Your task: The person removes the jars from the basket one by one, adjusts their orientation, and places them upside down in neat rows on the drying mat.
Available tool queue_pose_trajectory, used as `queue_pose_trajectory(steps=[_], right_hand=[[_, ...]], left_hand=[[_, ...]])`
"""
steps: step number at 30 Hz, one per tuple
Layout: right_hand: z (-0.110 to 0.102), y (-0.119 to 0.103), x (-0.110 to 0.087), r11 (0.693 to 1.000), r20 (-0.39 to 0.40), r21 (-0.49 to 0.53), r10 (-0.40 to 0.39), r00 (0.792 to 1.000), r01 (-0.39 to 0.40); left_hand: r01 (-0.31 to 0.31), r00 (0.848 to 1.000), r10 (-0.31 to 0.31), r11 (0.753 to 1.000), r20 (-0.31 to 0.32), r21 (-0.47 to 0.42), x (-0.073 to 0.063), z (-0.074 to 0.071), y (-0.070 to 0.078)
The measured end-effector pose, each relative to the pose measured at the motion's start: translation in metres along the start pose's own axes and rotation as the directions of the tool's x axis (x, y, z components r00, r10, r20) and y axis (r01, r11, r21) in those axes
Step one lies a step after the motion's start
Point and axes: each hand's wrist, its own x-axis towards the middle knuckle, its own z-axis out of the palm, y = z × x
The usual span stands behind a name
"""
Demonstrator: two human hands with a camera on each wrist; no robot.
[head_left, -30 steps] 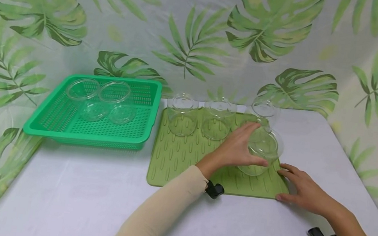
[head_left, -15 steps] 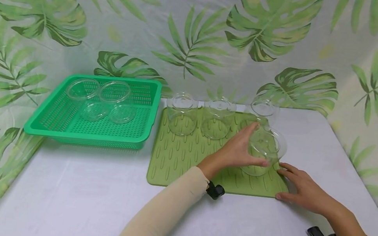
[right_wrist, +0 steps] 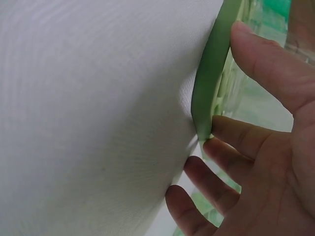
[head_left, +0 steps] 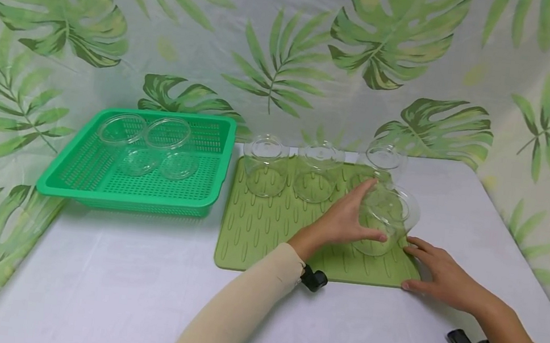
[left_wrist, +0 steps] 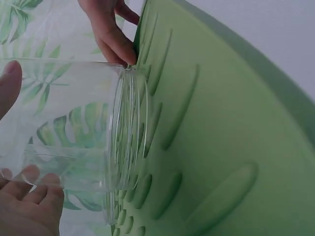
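Note:
My left hand [head_left: 342, 219] holds a clear jar [head_left: 394, 210] at the right part of the green ridged mat [head_left: 252, 231]. In the left wrist view the thumb and the fingers [left_wrist: 49, 189] lie on opposite sides of the jar wall, and the jar's ridged rim faces down at the mat. My right hand [head_left: 447, 279] is spread at the mat's front right corner. Its thumb and fingertips rest along the mat's edge, and the right wrist view shows the fingers loosely bent there.
Behind the held jar another clear jar [head_left: 385, 157] stands on the mat. Two more, a left jar [head_left: 265, 179] and a middle jar [head_left: 314, 185], stand in the same back row. A green basket [head_left: 122, 199] at the left holds two clear jars. White cloth [head_left: 138, 280] covers the table.
The held jar has shifted and turned slightly to the right at its top, with the left hand still around it. My right hand stays at the mat's corner.

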Motion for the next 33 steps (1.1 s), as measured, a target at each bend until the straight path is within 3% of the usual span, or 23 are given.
queue_pose_trajectory(steps=[7, 20, 27, 33], right_hand=[[-0.0002, 0.0003, -0.0003, 1.0, -0.009, 0.008, -0.008, 1.0, 0.008], [0.0007, -0.0008, -0.0034, 1.0, 0.006, 0.016, 0.013, 1.0, -0.013], [0.0016, -0.0008, -0.0047, 1.0, 0.005, 0.024, 0.01, 1.0, -0.01], [0.0018, 0.0005, -0.0024, 1.0, 0.005, 0.023, 0.007, 1.0, -0.007]], left_hand=[[-0.031, 1.0, 0.031, 1.0, 0.005, 0.003, 0.0021, 0.0019, 0.0009], [-0.024, 0.999, 0.025, 0.999, 0.027, -0.023, 0.0011, 0.0048, -0.0008], [-0.03, 0.999, 0.029, 0.999, 0.038, 0.031, 0.0019, 0.0028, 0.0008], [-0.042, 0.999, 0.041, 0.999, 0.033, 0.027, 0.0022, 0.0015, -0.0003]])
